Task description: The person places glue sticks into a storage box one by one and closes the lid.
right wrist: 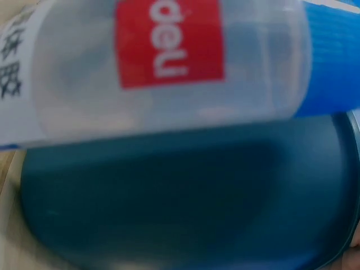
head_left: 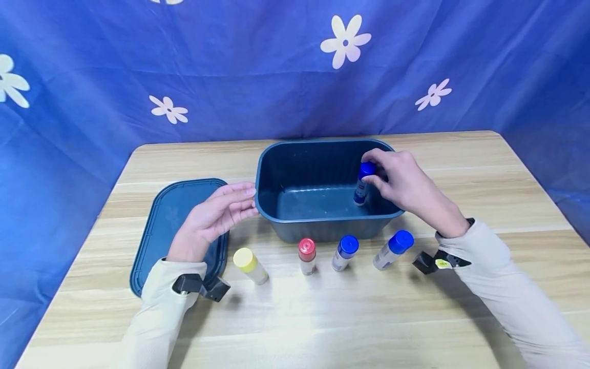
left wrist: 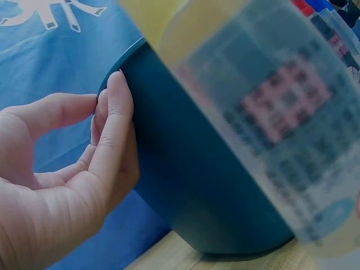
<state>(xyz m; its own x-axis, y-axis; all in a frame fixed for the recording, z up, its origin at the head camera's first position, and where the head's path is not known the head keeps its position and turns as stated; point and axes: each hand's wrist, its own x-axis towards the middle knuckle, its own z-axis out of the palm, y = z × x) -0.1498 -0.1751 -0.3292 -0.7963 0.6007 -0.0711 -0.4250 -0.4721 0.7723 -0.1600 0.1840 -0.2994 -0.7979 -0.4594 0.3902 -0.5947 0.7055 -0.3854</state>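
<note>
My right hand point(head_left: 397, 177) reaches over the right end of a dark teal bin point(head_left: 322, 225) and pinches a blue-capped glue stick point(head_left: 361, 185) by its cap. That glue stick stands nearly upright inside, its base at the bin floor. At the bin's left end, my left hand point(head_left: 216, 212) touches the outer wall just under the rim, fingers nearly straight. The left wrist view shows the left thumb and fingertips right at the rim. On the table before the bin stand a yellow-capped glue stick point(head_left: 251, 266), a red-capped one point(head_left: 307, 256) and two blue-capped ones point(head_left: 344, 252).
A flat teal lid point(head_left: 177, 207) lies on the wooden table point(head_left: 295, 323) left of the bin, partly under the left forearm. A blue cloth point(head_left: 258, 77) with white flowers hangs behind the table. Each wrist wears a small black camera point(head_left: 203, 287).
</note>
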